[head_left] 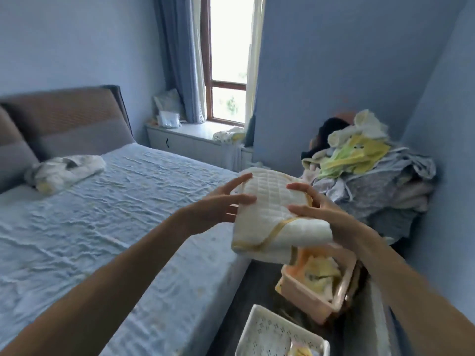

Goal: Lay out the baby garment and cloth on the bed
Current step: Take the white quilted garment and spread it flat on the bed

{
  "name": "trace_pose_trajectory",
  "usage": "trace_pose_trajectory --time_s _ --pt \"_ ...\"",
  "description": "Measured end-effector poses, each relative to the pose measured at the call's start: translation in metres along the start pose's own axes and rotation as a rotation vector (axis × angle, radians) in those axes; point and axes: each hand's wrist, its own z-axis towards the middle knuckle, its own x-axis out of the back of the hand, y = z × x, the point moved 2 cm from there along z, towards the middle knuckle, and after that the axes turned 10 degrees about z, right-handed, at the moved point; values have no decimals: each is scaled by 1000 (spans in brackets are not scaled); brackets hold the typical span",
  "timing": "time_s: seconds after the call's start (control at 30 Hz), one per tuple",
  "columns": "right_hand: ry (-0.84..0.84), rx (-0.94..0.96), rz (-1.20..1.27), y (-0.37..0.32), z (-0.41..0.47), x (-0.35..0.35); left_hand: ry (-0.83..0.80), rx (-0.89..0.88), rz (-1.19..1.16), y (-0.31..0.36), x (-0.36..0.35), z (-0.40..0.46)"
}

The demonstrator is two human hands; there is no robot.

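The folded quilted cloth (267,217), white with a yellow binding, is held in the air above the near right corner of the bed (128,214), partly over the gap where the pink basket (316,291) stands on the floor. It is gripped by the right hand (316,209), whose fingers are curled over its right edge with the thumb on top; whether the underside is also supported cannot be told. The left hand (218,204) is applied to the left edge with fingers spread and nearly straight, touching rather than clasping. For this step, the cloth should be carried fully over the mattress before release, so that no fold hangs past the edge. It is advised that two adjacent corners be found along the yellow binding, one pinched in each hand, and the layers be let fall open, then lowered flat. The crumpled garment (64,173) near the headboard (66,116) lies well apart; ample sheet is judged available between. The clothes pile (372,176) at the right and the white perforated basket (277,335) should be kept clear of.
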Motion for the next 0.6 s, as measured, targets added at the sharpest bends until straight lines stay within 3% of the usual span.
trace_pose_trajectory --time_s 0.13,0.3,0.6 --pt "-159 110 -15 -69 22 -52 104 -117 81 72 47 -57" --pt "-411 155 -40 -120 50 -158 329 -172 112 107 108 -158" --pt "-812 142 -77 -101 50 -420 739 -70 156 83 194 -411"
